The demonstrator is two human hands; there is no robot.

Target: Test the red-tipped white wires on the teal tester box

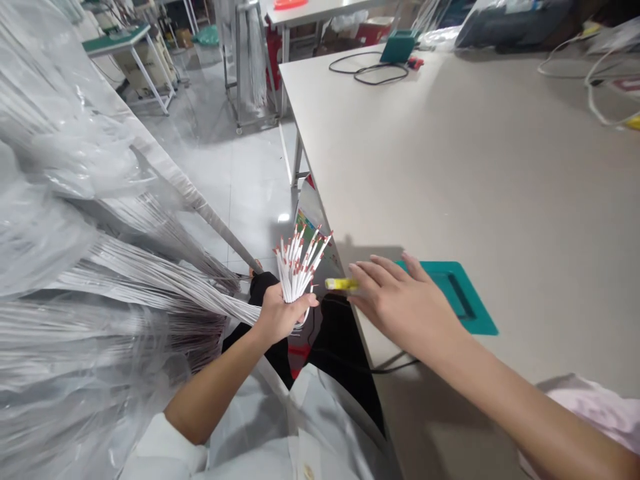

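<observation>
White shirt front (280, 433) nearest the camera, bottom edge. Left hand (280, 315) closed in a fist around a bundle of thin white wires (299, 267), thumb across it; red-tipped ends fan upward out of the grip, just off the table's left edge. Wire lengths trail left from that fist. Right hand (395, 300) palm down, fingers mostly stretched out, over the near left edge of the table (450, 187); a yellow piece with a pale end (340, 284) pokes out from under its fingers toward the bundle, can't tell if gripped. Flat teal tray (480, 317) with a dark slot lies on the table, partly hidden by the right hand. Black cable (395, 368) crosses the table edge below that hand. Pale pink cloth (595, 407) beside right forearm. Left side: more white wires under clear plastic (40, 233), along a slanting rack bar (200, 200). Farther out: teal box (399, 47) with dark cord (367, 73) on table's far end, wheeled rack (243, 67) on the floor, green-topped bench (117, 41) upper left.
</observation>
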